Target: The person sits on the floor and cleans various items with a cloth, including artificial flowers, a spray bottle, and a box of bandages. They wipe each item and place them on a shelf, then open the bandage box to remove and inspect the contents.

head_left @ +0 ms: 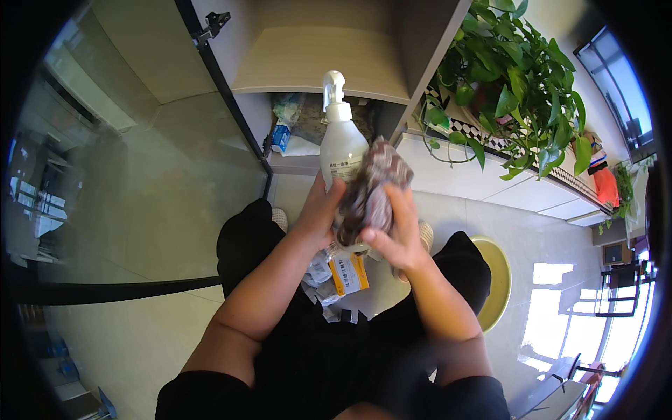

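Note:
My left hand (318, 215) grips a white spray bottle (341, 139) by its lower side, with the trigger head up. A label with writing faces me. Bunched in my right hand (396, 231) is a striped brown and white cloth (386, 165), pressed against the bottle's right side and blurred. The cloth and fingers hide much of the bottle's lower part. Both hands are above my lap, in front of an open cabinet (320, 55).
Behind the bottle, the lower compartment holds a blue box (280, 137) and bags. A glass door (210, 131) stands open at left. An orange and white box (349, 274) lies between my legs, a yellow basin (496, 283) beside my right knee. A leafy plant (517, 89) overhangs the white cabinet.

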The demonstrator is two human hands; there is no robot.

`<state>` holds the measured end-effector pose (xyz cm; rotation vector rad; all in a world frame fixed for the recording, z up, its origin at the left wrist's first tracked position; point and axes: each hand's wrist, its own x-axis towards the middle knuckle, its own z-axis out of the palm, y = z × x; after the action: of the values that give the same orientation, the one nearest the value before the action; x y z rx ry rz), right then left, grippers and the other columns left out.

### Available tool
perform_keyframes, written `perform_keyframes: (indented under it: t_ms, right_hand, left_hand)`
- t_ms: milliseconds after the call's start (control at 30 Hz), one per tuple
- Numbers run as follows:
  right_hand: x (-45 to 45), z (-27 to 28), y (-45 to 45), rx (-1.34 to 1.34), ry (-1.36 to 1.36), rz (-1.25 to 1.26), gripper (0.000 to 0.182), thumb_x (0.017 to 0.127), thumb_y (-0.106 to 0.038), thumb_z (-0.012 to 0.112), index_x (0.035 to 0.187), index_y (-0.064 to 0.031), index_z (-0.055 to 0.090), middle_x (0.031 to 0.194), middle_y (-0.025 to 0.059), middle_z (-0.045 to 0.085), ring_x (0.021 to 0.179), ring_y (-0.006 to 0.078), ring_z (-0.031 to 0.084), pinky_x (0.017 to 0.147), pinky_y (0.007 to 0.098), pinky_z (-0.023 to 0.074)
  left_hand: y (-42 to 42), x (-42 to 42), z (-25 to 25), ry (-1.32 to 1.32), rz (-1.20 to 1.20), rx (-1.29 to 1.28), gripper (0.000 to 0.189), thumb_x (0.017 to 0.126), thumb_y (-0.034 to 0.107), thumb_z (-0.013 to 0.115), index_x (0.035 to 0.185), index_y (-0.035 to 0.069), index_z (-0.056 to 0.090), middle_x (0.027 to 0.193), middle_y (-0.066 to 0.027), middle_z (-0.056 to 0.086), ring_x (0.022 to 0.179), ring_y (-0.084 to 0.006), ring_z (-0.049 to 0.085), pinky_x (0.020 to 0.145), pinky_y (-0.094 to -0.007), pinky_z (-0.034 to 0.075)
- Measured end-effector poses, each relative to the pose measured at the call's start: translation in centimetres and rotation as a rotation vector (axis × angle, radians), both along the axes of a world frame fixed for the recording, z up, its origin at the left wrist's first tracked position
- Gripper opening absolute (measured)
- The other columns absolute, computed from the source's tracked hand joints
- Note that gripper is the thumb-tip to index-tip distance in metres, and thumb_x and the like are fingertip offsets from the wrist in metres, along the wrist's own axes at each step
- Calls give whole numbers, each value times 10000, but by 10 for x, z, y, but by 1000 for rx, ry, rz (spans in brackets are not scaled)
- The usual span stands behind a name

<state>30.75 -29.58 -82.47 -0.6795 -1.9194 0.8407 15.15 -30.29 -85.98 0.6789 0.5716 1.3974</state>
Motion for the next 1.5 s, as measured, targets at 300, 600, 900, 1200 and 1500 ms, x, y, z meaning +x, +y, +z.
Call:
perform_keyframes:
  t_ms: [300, 600, 900, 1200, 1500]
  right_hand:
    - [-15, 6, -15, 428, -226, -170, 610, 575, -294, 776, 1063, -20, 536, 1189, 217, 413, 1104, 409, 354, 928, 493, 297]
    - [2, 14, 34, -36, 165, -594, 366, 717, -197, 707, 959, -3, 512, 846, 148, 563, 753, 280, 559, 690, 334, 449]
    - [-1, 10, 28, -440, 301, -162, 569, 656, -264, 762, 1058, -1, 459, 876, 131, 562, 790, 218, 562, 733, 322, 450]
    - [-35, -35, -46, 297, -199, -349, 578, 588, -258, 758, 1067, -68, 497, 1100, 212, 433, 995, 395, 429, 784, 477, 373]
    - [-22, -14, -14, 760, -72, -222, 430, 585, -288, 647, 948, -112, 498, 1063, 163, 504, 940, 335, 485, 740, 456, 402]
  left_hand:
    - [0, 0, 30, -147, -172, -199, 743, 853, 646, 185, 1232, 52, 421, 1145, -99, 545, 1030, -200, 551, 870, -331, 452]
    - [-18, 36, 14, 329, -129, 3, 624, 911, 542, 263, 1119, -2, 486, 1012, -94, 576, 908, -146, 571, 791, -291, 464]
    - [-20, 27, 12, 161, -72, -190, 721, 865, 620, 256, 1187, -1, 433, 1063, -103, 567, 929, -169, 585, 797, -303, 486]
    - [10, -15, 13, 155, 433, -183, 686, 867, 619, 276, 1161, 27, 462, 1023, -76, 567, 893, -189, 575, 774, -312, 469]
    - [8, -14, 37, -159, 54, -272, 730, 820, 686, 249, 1081, 43, 477, 892, -128, 591, 786, -235, 602, 708, -370, 509]
